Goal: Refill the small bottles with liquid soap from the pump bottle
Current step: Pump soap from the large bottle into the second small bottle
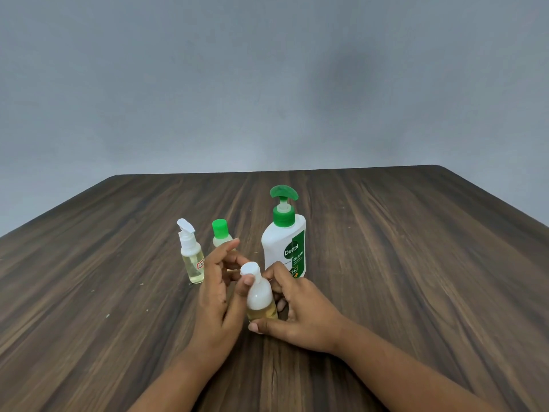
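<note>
White-capped bottle [260, 298]: a small clear bottle at the near middle of the bench [416, 263], held between both hands.
Long axis: close to upright, tipped a little so that the top leans to the left of the picture and the base sits nearer the person.
Which way it points: the white cap [250, 269] faces up and is on the neck.
Contents: yellowish liquid fills the lower part; the upper part looks cloudy white.
Base: at the bench surface or just above it; the right hand hides which.
Right hand [303, 316]: its fingers [267, 326] curl round the lower body of the bottle, thumb across the front near the base, the rest behind, gripping it.
Left hand [217, 292]: the thumb tip lies on the neck just under the cap and the curled fingers [234, 260] sit on the far side of the cap, pinching the top. The forefinger sticks up.
Pump bottle [285, 245]: white with a green label, collar and pump head, upright just behind the right hand.
Green-capped bottle [219, 233]: small, upright, behind the left hand, which covers its lower half.
Spray bottle [191, 257]: clear, white spray head, upright to the left of the left hand, with pale yellow liquid in its lower part.
Bench: dark wood grain, with a grey wall [267, 84] behind.
</note>
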